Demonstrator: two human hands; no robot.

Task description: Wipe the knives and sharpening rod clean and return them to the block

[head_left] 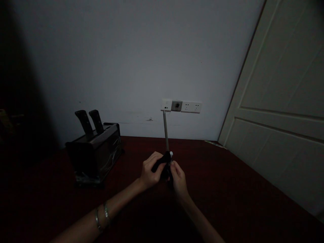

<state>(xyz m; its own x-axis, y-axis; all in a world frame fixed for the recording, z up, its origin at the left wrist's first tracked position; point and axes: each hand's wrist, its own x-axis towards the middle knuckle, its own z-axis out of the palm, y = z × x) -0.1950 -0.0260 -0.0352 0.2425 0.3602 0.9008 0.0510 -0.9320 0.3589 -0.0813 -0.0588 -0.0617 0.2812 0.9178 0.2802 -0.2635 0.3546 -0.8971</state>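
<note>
My left hand (151, 170) is closed around a black piece (161, 161) that slants up to the right, its thumb pressed along it. My right hand (178, 177) meets it from the other side, with thumb and finger pinched at the black thing's right edge, just under a small white tip (171, 154). From the black part a long, thin grey shaft (165, 128) rises toward the wall. Dim light and my fingers hide the kind of thing this is and what exactly the right fingers grip.
A dark knife block (95, 152) with two black handles (88, 123) stands at left on the dark red table (222, 189). Behind are a pale wall (126, 67) and a row of sockets (191, 107). A white panelled door (278, 101) is at right.
</note>
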